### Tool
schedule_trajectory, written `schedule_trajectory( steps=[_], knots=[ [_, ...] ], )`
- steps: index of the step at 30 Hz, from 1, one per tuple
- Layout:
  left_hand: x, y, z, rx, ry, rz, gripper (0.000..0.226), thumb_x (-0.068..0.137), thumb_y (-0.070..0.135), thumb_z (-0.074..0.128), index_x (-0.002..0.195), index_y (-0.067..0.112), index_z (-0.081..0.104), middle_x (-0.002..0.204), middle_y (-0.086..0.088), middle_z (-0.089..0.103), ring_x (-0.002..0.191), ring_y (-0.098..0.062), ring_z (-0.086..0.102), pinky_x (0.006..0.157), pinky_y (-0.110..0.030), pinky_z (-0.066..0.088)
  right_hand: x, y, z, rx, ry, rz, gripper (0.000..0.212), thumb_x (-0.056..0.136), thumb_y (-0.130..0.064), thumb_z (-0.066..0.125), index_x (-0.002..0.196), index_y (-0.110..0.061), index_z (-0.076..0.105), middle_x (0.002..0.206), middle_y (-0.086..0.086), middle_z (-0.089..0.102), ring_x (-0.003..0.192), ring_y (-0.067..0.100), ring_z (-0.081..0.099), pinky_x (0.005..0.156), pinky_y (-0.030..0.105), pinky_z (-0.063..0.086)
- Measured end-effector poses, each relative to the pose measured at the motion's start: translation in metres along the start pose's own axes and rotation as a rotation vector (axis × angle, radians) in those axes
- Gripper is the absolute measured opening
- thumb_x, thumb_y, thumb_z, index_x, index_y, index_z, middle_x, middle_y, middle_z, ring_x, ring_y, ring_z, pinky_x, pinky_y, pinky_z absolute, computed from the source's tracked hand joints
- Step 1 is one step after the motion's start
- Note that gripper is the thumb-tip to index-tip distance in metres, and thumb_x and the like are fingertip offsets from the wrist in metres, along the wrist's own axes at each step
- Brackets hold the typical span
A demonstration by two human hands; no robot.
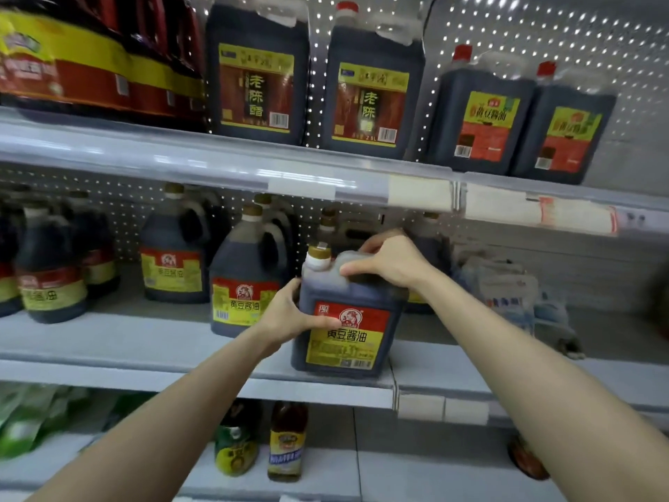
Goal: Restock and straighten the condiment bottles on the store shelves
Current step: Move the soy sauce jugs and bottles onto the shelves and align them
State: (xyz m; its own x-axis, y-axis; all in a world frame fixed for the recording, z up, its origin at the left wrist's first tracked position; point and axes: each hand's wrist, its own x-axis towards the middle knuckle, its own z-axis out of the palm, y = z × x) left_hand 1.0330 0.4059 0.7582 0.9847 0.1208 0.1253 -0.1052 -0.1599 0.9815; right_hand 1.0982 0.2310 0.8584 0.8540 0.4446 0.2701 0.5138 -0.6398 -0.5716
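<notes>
While right hand [392, 260] fingers curl over the jug [347, 313] handle; left hand [289, 313] clasps its side.

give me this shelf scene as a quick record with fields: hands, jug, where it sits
held item: dark plastic soy sauce jug with red-and-yellow label
left hand: holds the jug's left side, thumb on label
right hand: grips the top handle
position: upright at front edge of grey middle shelf
neighbours: matching jugs to its left
shelf above: large red-capped dark jugs
</notes>
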Motion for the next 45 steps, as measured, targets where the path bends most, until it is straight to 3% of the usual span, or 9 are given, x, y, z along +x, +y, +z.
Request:
schedule_trajectory(
  steps=[12, 20, 24, 28, 32, 35, 37, 42, 45],
  knots=[
    [0.030, -0.021, 0.002, -0.006, -0.004, -0.085, 0.088, 0.059, 0.019, 0.090, 0.134, 0.015, 0.045, 0.113, 0.000, 0.066, 0.092, -0.010, 0.066, 0.065, -0.021, 0.057, 0.018, 0.009, 0.008, 0.013, -0.045, 0.057, 0.033, 0.070, -0.037, 0.084, 0.091, -0.023, 0.062, 0.094, -0.002, 0.062, 0.085, 0.012, 0.059, 0.072, 0.025, 0.049],
    [0.034, -0.026, 0.006, -0.026, -0.008, -0.093, 0.077, 0.063, 0.020, 0.087, 0.130, 0.018, 0.048, 0.109, 0.001, 0.067, 0.092, -0.010, 0.067, 0.068, -0.023, 0.057, 0.030, 0.021, 0.017, 0.021, -0.015, 0.093, 0.039, 0.071, -0.039, 0.082, 0.101, -0.021, 0.066, 0.099, -0.006, 0.061, 0.090, 0.012, 0.057, 0.075, 0.025, 0.045],
    [0.033, -0.029, 0.008, -0.051, -0.001, -0.088, 0.074, 0.065, 0.020, 0.085, 0.130, 0.017, 0.048, 0.112, -0.001, 0.067, 0.097, -0.014, 0.067, 0.080, -0.031, 0.058, 0.025, 0.026, 0.020, 0.136, 0.035, 0.100, 0.038, 0.075, -0.037, 0.081, 0.105, -0.023, 0.064, 0.105, -0.006, 0.058, 0.097, 0.013, 0.055, 0.075, 0.022, 0.043],
    [0.025, -0.034, 0.017, -0.096, 0.065, -0.067, 0.068, 0.073, 0.022, 0.081, 0.132, 0.018, 0.046, 0.113, 0.000, 0.065, 0.100, -0.013, 0.065, 0.085, -0.033, 0.056, 0.001, 0.041, 0.031, 0.147, 0.107, 0.081, 0.058, 0.084, -0.036, 0.072, 0.135, -0.025, 0.047, 0.126, -0.002, 0.054, 0.102, 0.010, 0.051, 0.078, 0.023, 0.044],
    [0.013, -0.036, 0.025, -0.134, 0.095, -0.033, 0.058, 0.086, 0.025, 0.069, 0.138, 0.024, 0.043, 0.121, 0.000, 0.063, 0.104, -0.012, 0.062, 0.084, -0.030, 0.055, -0.024, 0.051, 0.043, 0.354, 0.115, 0.214, 0.079, 0.089, -0.037, 0.066, 0.150, -0.022, 0.018, 0.119, 0.003, 0.057, 0.087, 0.008, 0.059, 0.064, 0.019, 0.050],
    [0.003, -0.036, 0.028, -0.139, 0.102, -0.029, 0.045, 0.093, 0.028, 0.060, 0.134, 0.032, 0.043, 0.120, 0.005, 0.062, 0.108, -0.014, 0.061, 0.076, -0.028, 0.053, -0.039, 0.059, 0.053, 0.506, 0.100, 0.343, 0.063, 0.090, -0.046, 0.061, 0.137, -0.019, 0.029, 0.127, 0.006, 0.057, 0.094, 0.014, 0.063, 0.075, 0.031, 0.057],
    [-0.003, -0.037, 0.030, -0.152, 0.105, -0.037, 0.046, 0.095, 0.028, 0.056, 0.137, 0.034, 0.039, 0.123, 0.005, 0.061, 0.107, -0.013, 0.060, 0.072, -0.025, 0.052, -0.046, 0.064, 0.062, 0.565, 0.094, 0.388, 0.070, 0.090, -0.052, 0.055, 0.145, -0.021, 0.024, 0.131, 0.006, 0.058, 0.105, 0.019, 0.063, 0.089, 0.041, 0.055],
    [-0.010, -0.037, 0.033, -0.189, 0.115, -0.044, 0.037, 0.098, 0.024, 0.050, 0.130, 0.038, 0.038, 0.115, 0.007, 0.060, 0.092, -0.002, 0.058, 0.067, -0.025, 0.052, -0.062, 0.068, 0.081, 0.680, 0.057, 0.487, 0.065, 0.094, -0.057, 0.043, 0.150, -0.038, 0.016, 0.135, 0.002, 0.055, 0.120, 0.031, 0.056, 0.094, 0.061, 0.044],
    [-0.010, -0.039, 0.034, -0.197, 0.130, -0.035, 0.035, 0.098, 0.024, 0.051, 0.129, 0.037, 0.041, 0.112, 0.009, 0.061, 0.093, -0.003, 0.059, 0.068, -0.028, 0.053, -0.063, 0.072, 0.087, 0.728, 0.085, 0.510, 0.062, 0.095, -0.056, 0.042, 0.149, -0.037, 0.020, 0.135, 0.003, 0.056, 0.121, 0.032, 0.055, 0.096, 0.063, 0.042]
  ],
)
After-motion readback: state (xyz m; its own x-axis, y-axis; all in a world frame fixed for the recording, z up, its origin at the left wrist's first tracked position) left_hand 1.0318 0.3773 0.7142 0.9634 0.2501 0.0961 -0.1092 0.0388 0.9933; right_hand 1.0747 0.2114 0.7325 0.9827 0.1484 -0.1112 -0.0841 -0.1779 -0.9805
